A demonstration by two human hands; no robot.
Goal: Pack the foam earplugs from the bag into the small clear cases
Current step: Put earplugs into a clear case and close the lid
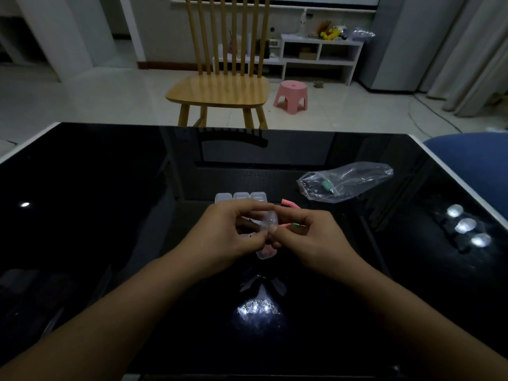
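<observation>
My left hand [228,232] and my right hand [310,240] meet over the middle of the black glass table [110,202]. Between them they hold a small clear case [268,224], its lid open. My right hand's fingertips pinch at the case's edge, and a pink and green earplug [292,224] shows just behind those fingers. Three more clear cases [241,197] stand in a row just beyond my hands. A pink earplug [290,204] lies on the glass to their right. The clear plastic bag [346,182] lies farther right with a green earplug [327,186] inside.
A wooden chair [220,89] stands beyond the table's far edge, a pink stool [291,96] beside it. A blue seat [472,158] sits off the table's right corner. Lamp reflections glare on the glass at the right and near me.
</observation>
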